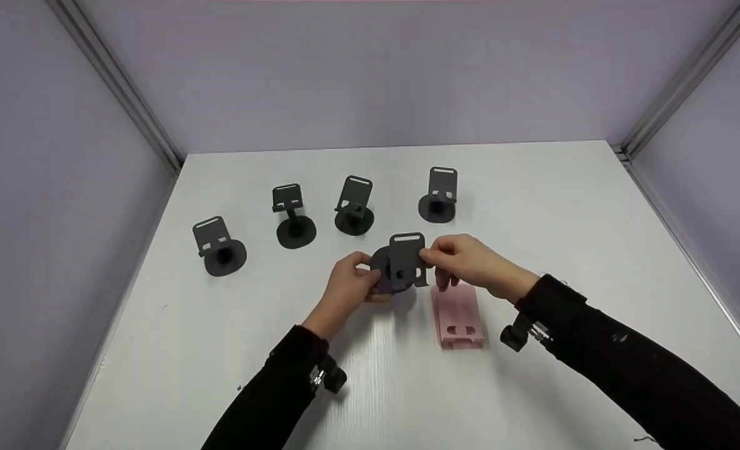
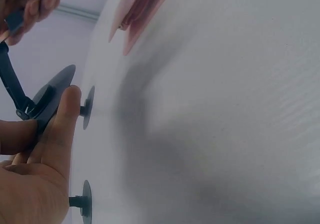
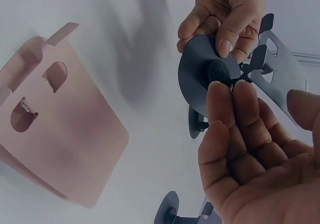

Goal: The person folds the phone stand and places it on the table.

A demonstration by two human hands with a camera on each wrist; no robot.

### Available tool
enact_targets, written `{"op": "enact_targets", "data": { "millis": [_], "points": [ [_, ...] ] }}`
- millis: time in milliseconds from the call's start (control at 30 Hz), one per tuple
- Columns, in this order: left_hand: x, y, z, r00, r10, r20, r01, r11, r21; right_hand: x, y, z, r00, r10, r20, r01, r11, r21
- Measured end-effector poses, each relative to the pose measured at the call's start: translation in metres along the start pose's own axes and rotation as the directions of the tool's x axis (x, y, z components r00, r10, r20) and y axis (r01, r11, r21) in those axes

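Observation:
A dark grey phone stand [image 1: 405, 257] is held above the table between both hands. The left hand [image 1: 349, 282] pinches its round base [image 3: 200, 66], thumb on one face and fingers behind the other. The right hand [image 1: 465, 261] holds the stand's slotted plate [image 3: 285, 71] by its side edge, with thumb and fingers on either side. In the right wrist view, two of its fingertips [image 3: 220, 96] lie near the stem joint. A pink folded phone stand [image 1: 457, 315] lies flat on the table just below the right hand.
Several similar dark stands stand towards the back: one at far left [image 1: 220, 247], two near the middle [image 1: 294, 215] and one at the right [image 1: 439, 195]. The white table [image 1: 595, 250] is bounded by pale panels [image 1: 395, 75] at the back and sides.

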State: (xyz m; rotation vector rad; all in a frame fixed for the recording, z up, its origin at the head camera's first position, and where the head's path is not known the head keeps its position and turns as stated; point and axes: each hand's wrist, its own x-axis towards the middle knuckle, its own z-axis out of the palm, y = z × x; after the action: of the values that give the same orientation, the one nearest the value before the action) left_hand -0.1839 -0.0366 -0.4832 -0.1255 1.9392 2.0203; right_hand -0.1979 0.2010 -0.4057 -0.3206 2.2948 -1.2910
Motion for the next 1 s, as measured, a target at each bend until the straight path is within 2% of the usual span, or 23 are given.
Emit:
{"op": "enact_targets", "data": {
  "millis": [333, 767, 1000],
  "points": [
    [-0.0009, -0.0027, 0.0028, 0.999, 0.02, 0.042, -0.022, 0.999, 0.046, 0.0035, 0.0005, -0.0039, 0.993, -0.063, -0.096, 0.066, 0.997, 0.036],
    [-0.0003, -0.0015, 0.0033, 0.996, 0.081, 0.034, -0.084, 0.991, 0.105, 0.0035, 0.0029, -0.0067, 0.994, -0.086, -0.073, 0.09, 0.994, 0.059],
    [-0.0009, 0.0003, 0.0036, 0.995, 0.097, 0.036, -0.101, 0.988, 0.118, 0.0032, 0.0049, -0.0096, 0.997, -0.058, -0.058, 0.063, 0.993, 0.096]
  ]
}}
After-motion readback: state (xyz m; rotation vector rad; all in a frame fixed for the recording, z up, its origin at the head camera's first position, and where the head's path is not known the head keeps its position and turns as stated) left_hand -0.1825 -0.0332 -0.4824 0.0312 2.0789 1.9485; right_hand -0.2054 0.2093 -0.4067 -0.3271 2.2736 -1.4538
